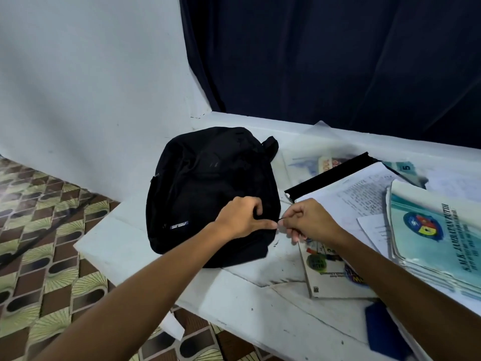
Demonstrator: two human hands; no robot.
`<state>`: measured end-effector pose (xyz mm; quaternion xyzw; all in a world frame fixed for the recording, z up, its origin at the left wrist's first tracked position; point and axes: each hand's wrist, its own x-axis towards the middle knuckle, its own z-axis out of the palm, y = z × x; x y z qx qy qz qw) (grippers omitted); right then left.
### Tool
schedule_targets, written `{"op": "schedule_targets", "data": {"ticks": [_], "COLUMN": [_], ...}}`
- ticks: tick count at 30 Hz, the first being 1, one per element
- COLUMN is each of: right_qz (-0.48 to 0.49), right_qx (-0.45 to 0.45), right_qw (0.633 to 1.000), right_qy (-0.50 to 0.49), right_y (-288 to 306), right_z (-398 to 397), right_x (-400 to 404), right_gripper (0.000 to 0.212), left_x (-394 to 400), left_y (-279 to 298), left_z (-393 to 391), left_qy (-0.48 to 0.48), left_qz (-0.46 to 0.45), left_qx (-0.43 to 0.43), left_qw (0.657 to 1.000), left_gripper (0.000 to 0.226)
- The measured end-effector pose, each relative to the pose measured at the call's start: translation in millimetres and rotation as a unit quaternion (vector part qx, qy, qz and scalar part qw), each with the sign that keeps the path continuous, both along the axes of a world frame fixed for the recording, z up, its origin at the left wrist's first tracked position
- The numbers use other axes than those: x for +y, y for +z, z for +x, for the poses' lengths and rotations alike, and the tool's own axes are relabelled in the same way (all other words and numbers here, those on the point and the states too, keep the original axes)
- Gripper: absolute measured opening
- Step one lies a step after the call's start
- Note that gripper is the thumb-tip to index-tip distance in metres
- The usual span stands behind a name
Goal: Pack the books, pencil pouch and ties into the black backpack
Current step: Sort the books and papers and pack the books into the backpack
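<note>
- Head view: the black backpack (208, 194) lies flat on the white table (260, 303), zipped up.
- The left hand (242, 217) grips the bag's cloth; the right hand (304, 220) pinches the zipper pull (282, 219).
- The books (429, 238) wait at the right. Nothing looks packed yet.

white table (260, 319), dark curtain (325, 53), patterned floor (39, 230)

White tabletop (260, 303), black backpack (208, 188) lying flat at its far left, colourful book (330, 277) near centre, printed papers (354, 194) and teal booklets (426, 238) stacked right, blue item (385, 332) at near edge
</note>
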<state>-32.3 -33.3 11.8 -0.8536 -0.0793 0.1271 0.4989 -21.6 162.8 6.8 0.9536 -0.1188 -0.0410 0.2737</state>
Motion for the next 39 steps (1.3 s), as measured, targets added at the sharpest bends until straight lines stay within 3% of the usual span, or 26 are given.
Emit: {"op": "schedule_targets", "data": {"ticks": [5,11,21,26,29,35,39], "right_qz": [0.007,0.054,0.042,-0.010,-0.027,-0.112,-0.231], "right_qx": [-0.049,-0.071,-0.081,-0.122,-0.128,-0.123,-0.128], "right_qw": [0.999,0.996,0.993,0.985,0.981,0.972,0.957], "right_qy": [0.008,0.011,-0.071,-0.117,-0.146,-0.165,-0.116], "right_y": [-4.2,2.5,-3.3,-3.1,-2.3,-1.4,3.6], "right_z": [7.6,34.1,126.2,171.6,192.5,216.6,206.9], "right_x": [-3.6,-3.3,13.6,21.8,28.0,43.3,51.0], "right_gripper": [0.012,0.012,0.015,0.025,0.020,0.024,0.005], "left_x": [7.9,21.8,47.5,51.8,52.8,58.1,64.0], "left_y": [-4.3,0.0,37.5,46.1,45.9,44.2,48.2], "left_z": [7.8,8.2,7.4,10.6,11.9,14.4,17.7], "left_qy": [-0.021,-0.046,-0.072,-0.097,-0.111,-0.109,-0.069], "left_qz": [-0.149,-0.251,-0.251,-0.250,-0.241,-0.249,-0.269], "left_qx": [0.049,0.099,0.173,0.201,0.221,0.223,0.195], "left_qw": [0.987,0.962,0.950,0.942,0.938,0.936,0.941], "left_gripper": [0.035,0.045,0.045,0.044,0.050,0.052,0.044]}}
